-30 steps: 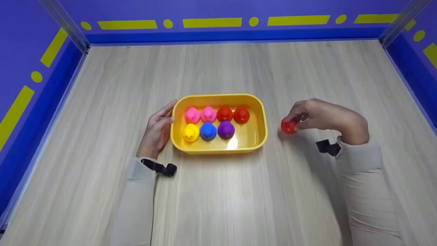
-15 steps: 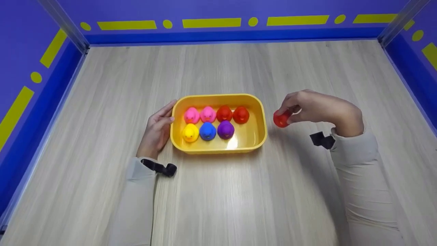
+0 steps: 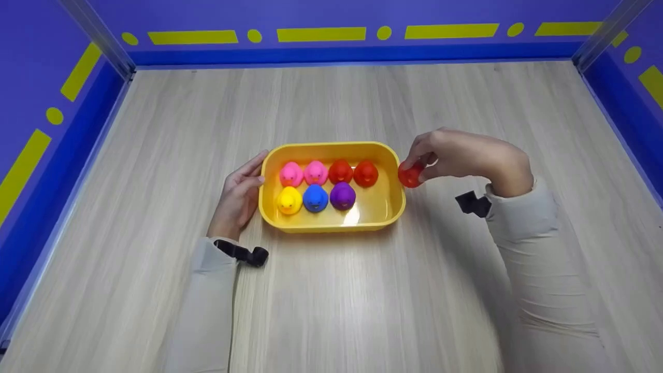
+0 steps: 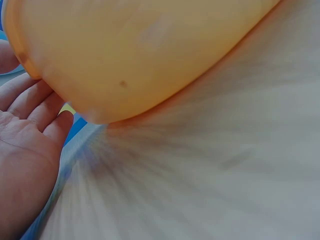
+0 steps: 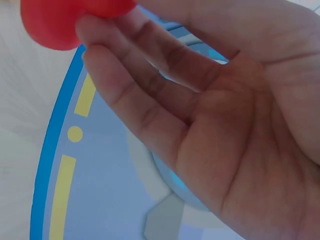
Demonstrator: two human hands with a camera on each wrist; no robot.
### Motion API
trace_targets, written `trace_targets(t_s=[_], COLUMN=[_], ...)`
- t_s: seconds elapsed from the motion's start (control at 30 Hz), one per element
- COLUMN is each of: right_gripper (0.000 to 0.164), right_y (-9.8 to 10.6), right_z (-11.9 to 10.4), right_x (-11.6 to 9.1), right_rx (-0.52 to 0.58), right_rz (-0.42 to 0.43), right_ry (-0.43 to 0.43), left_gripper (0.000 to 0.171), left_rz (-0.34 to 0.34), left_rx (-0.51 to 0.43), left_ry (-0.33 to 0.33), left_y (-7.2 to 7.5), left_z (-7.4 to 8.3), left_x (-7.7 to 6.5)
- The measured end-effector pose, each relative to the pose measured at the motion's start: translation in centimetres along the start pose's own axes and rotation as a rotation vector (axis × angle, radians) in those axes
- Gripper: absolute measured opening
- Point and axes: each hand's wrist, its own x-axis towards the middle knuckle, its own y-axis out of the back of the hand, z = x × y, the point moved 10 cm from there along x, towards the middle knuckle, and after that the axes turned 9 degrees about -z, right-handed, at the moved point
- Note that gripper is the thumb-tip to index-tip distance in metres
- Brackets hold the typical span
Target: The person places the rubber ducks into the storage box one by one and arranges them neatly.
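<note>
A yellow plastic box [image 3: 331,228] stands in the middle of the table in the head view. Inside are small rubber ducks in two rows: two pink, two red, then a yellow [image 3: 289,201], a blue [image 3: 315,198] and a purple one [image 3: 343,196]. My left hand [image 3: 240,194] holds the box's left end, thumb at the rim and fingers along the outer wall. Another red rubber duck [image 3: 410,175] is pinched between thumb and fingertips of my right hand [image 3: 456,155]; it overlaps the box's right rim in the head view. In the right wrist view only part of this duck shows.
Pale wood-grain table [image 3: 331,300] surrounds the box. Blue-purple panels [image 3: 321,13] with yellow marks wall it at the back and both sides. Black camera mounts [image 3: 474,204] sit on both wrists.
My right hand has carried the red rubber duck leftward and slightly toward the back, up to the box's right rim. My left hand and the box have stayed in place.
</note>
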Motion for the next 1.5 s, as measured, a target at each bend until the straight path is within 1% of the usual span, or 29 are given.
trace_targets(t_s=[0.37,0.6,0.9,1.13,1.3,1.5], right_gripper=[0.024,0.026,0.024,0.026,0.027,0.029], right_y=[-0.1,-0.4,-1.0,-1.5,-1.9,-2.5], right_z=[-1.9,-2.8,-3.4,-3.8,-3.8,-3.7], right_x=[1.5,2.6,3.9,4.6,5.2,5.9], right_rx=[-0.099,-0.136,-0.160,-0.179,-0.188,-0.188], right_rz=[-0.052,-0.091,-0.153,-0.182,-0.209,-0.235], right_ry=[0.020,-0.002,-0.048,-0.044,-0.050,-0.095], left_gripper=[0.058,0.058,0.058,0.057,0.057,0.058], left_rz=[-0.006,-0.009,0.024,0.016,0.016,0.010], left_rx=[-0.004,-0.011,-0.010,0.012,0.004,-0.008], left_ry=[-0.007,-0.010,-0.001,0.006,0.003,0.003], left_y=[0.0,0.1,0.3,0.2,0.2,0.2], left_z=[0.0,-0.1,-0.1,0.0,0.0,-0.1], left_x=[0.1,0.1,0.0,0.1,0.0,0.1])
